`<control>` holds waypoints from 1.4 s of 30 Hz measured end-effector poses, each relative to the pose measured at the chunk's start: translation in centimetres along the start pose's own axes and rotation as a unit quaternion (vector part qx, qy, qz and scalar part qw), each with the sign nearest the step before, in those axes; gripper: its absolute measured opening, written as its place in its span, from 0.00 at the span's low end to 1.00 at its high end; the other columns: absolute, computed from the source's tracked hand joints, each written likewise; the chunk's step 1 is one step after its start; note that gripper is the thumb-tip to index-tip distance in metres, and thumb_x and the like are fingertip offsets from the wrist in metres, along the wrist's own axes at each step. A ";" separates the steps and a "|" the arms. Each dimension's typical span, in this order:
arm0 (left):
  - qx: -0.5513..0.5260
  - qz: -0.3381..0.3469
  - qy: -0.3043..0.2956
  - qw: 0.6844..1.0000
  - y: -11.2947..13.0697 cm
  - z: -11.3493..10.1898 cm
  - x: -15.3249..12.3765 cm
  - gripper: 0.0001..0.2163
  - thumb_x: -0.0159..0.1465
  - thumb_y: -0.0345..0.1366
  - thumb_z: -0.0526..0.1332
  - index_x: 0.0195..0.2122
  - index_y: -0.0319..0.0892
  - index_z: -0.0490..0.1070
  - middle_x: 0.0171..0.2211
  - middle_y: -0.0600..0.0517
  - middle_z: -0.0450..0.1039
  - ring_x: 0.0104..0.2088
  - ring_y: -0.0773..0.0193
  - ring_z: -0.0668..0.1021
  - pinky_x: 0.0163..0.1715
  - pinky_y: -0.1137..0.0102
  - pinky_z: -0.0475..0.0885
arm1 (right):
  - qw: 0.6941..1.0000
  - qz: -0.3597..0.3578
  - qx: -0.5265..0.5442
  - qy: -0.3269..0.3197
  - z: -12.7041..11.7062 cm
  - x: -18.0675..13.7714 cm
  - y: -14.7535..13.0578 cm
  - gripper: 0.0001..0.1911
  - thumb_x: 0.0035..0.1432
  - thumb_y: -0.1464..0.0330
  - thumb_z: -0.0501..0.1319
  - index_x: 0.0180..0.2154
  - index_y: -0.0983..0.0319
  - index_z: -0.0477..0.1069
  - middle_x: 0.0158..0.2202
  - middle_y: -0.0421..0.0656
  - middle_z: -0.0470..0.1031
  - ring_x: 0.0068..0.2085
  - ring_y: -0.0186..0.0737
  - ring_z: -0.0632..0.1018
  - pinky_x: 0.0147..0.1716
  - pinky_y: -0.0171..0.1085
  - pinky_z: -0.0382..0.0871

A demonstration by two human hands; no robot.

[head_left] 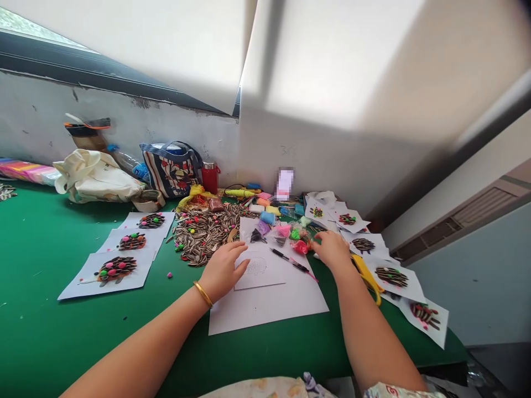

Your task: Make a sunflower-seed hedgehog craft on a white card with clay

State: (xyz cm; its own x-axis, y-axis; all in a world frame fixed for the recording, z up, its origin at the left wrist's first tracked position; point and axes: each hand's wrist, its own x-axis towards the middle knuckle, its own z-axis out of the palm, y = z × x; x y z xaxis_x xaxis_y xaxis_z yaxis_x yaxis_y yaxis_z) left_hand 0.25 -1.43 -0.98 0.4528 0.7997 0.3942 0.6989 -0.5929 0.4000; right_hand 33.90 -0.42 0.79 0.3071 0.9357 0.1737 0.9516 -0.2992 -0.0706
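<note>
My left hand (pixel 222 271), with a gold bangle on the wrist, lies flat with fingers apart on the left edge of a small white sheet (pixel 265 271) that bears a faint round outline. My right hand (pixel 332 249) reaches over the table beside small bags of coloured clay (pixel 296 237); its fingers are curled downward and what they touch is hidden. A pen (pixel 292 261) lies between the hands on larger white paper (pixel 265 304). A heap of striped sunflower seeds (pixel 203 232) is spread just beyond my left hand.
Finished seed pictures on white sheets lie at the left (pixel 116 270) and along the right table edge (pixel 392 276). Yellow-handled scissors (pixel 367 276) rest near my right forearm. Bags (pixel 172 168), a red flask (pixel 209 177) and clay blocks line the wall. Green table (pixel 41 309).
</note>
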 end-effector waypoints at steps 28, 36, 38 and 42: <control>-0.139 0.047 0.063 0.987 0.3 -0.3 -1.2 0.11 0.63 0.38 0.62 0.46 0.45 0.68 0.42 0.49 0.72 0.44 0.59 0.73 0.46 0.62 0.70 | 0.686 -0.130 0.682 -0.218 2.0 -8.3 -13.6 0.20 0.60 0.49 0.55 0.37 0.60 0.62 0.27 0.38 0.72 0.24 0.33 0.74 0.23 0.32 0.62; -0.209 0.011 0.015 0.978 1.5 0.0 -1.3 0.07 0.66 0.40 0.56 0.39 0.43 0.68 0.34 0.51 0.70 0.35 0.63 0.71 0.37 0.66 0.68 | 0.759 -0.114 0.609 -0.200 2.8 -8.7 -12.3 0.27 0.60 0.43 0.50 0.27 0.60 0.62 0.19 0.37 0.68 0.18 0.30 0.67 0.19 0.31 0.58; -0.260 -0.017 0.006 0.965 1.4 0.3 -1.3 0.07 0.67 0.40 0.55 0.38 0.43 0.68 0.33 0.51 0.70 0.34 0.64 0.72 0.36 0.68 0.68 | 0.777 -0.120 0.589 -0.186 2.7 -8.6 -12.3 0.27 0.60 0.44 0.51 0.27 0.61 0.63 0.20 0.37 0.69 0.19 0.31 0.68 0.21 0.32 0.60; -0.378 -0.075 -0.012 0.923 1.2 1.1 -1.0 0.08 0.66 0.40 0.56 0.36 0.42 0.68 0.31 0.52 0.70 0.32 0.65 0.73 0.34 0.69 0.70 | 0.798 -0.125 0.568 -0.160 2.6 -8.5 -12.4 0.26 0.61 0.46 0.51 0.26 0.61 0.64 0.20 0.38 0.70 0.23 0.34 0.73 0.25 0.33 0.62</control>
State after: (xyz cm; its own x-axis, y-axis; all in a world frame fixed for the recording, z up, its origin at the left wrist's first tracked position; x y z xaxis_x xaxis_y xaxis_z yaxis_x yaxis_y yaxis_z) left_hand 1.25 -2.86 -1.85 0.4003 0.8746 0.2736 0.1725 -0.3651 0.9148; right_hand 19.46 -4.20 -2.42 -0.0826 0.9938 0.0746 0.2997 0.0962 -0.9492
